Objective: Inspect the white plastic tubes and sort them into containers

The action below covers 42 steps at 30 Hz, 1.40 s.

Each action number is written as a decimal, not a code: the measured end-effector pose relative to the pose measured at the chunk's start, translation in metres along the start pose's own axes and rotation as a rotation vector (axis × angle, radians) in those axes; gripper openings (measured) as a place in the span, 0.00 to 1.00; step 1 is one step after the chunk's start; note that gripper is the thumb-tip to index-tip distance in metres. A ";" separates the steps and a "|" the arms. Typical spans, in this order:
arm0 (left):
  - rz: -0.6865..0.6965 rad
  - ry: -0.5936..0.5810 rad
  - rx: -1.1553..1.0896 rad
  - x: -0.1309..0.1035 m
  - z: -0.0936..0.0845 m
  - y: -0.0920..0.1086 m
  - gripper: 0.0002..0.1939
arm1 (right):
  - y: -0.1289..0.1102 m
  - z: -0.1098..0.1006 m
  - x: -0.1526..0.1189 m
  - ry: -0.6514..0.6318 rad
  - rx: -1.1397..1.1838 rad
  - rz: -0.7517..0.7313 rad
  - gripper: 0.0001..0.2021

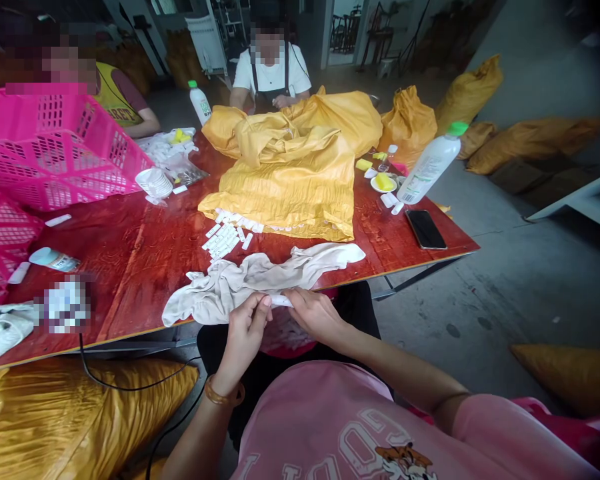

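Note:
Between my hands, just off the table's near edge, is a small white plastic piece (281, 301). My left hand (247, 328) pinches its left end between thumb and fingers. On its right end, the fingers of my right hand (316, 315) are closed, partly hiding it. A crumpled off-white cloth (250, 273) lies along the table edge right behind my hands. Beyond the cloth, a loose pile of similar small white pieces (224, 241) spills from the mouth of a large yellow woven sack (290, 193).
Pink crates (65, 157) stand at the left, near a small white bottle (54, 259). On the right are a phone (425, 229), a green-capped bottle (430, 167) and yellow sponges (384, 182). Two people sit across the red table (145, 260). Yellow sacks (90, 407) lie on the floor.

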State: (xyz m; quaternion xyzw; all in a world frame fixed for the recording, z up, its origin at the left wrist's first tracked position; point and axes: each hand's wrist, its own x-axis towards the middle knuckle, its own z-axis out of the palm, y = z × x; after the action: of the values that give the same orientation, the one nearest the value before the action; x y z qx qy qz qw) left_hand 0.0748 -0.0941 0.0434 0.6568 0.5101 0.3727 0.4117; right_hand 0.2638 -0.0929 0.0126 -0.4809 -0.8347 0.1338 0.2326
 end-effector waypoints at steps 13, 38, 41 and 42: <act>-0.024 0.041 -0.032 -0.017 0.027 -0.025 0.16 | 0.003 0.005 -0.010 -0.140 0.444 0.063 0.11; 0.224 -0.379 0.164 -0.005 -0.008 -0.022 0.08 | 0.015 0.001 -0.006 -0.394 0.868 0.023 0.13; 0.193 -0.454 0.157 -0.005 -0.009 -0.020 0.07 | 0.018 -0.006 0.004 -0.406 0.687 -0.104 0.10; 0.187 -0.468 0.152 -0.005 -0.010 -0.020 0.07 | 0.019 -0.006 0.007 -0.424 0.679 -0.122 0.09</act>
State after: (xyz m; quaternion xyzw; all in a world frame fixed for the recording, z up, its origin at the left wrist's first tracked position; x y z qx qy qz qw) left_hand 0.0579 -0.0947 0.0288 0.7983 0.3648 0.2077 0.4318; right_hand 0.2781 -0.0770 0.0113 -0.2879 -0.7996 0.4841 0.2084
